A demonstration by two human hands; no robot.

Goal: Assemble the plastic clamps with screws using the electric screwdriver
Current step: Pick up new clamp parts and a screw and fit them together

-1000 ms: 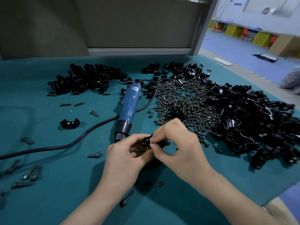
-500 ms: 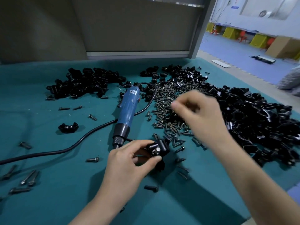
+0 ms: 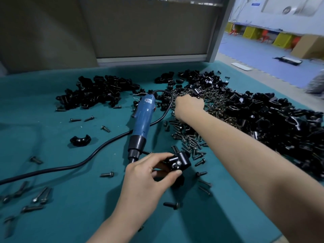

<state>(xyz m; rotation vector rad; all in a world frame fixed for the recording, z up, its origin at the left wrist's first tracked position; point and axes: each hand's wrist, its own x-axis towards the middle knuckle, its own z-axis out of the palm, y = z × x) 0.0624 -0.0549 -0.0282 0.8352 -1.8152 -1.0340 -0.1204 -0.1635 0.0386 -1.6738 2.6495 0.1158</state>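
- Loose screws [image 3: 40, 197] lie scattered at the near-left edge of the teal table [image 3: 52, 216], some of them blurred.
- A heap of black clamp parts [image 3: 94, 92] sits at far left, directly on the table surface (no tray or bin around it).
- One clamp half [image 3: 80, 140] lies alone, arch upward, nearer than that heap and apart from it.
- A black cable [image 3: 70, 166] runs from the left edge across the table, curves past the right side of the tool and loops into its far end.
- The electric screwdriver [image 3: 142, 120], blue with a black collar, lies flat on the table with its bit end pointing near, just beside the left hand.
- The left hand [image 3: 149, 174] grasps the plastic clamp [image 3: 179, 163] between thumb and curled fingers, just above the table in the near centre. A silvery screw head shows on its face and a screw shank [image 3: 174, 148] sticks out of its far side.
- A pile of screws [image 3: 192, 137] spreads from centre towards the far side, right of the tool.
- The right hand [image 3: 188, 106] is at the far part of that pile, knuckles up, fingers bent down among the screws. Whether they pinch one cannot be told.
- A large heap of clamp pieces [image 3: 271, 123] fills the right side of the table, touching the screw pile.
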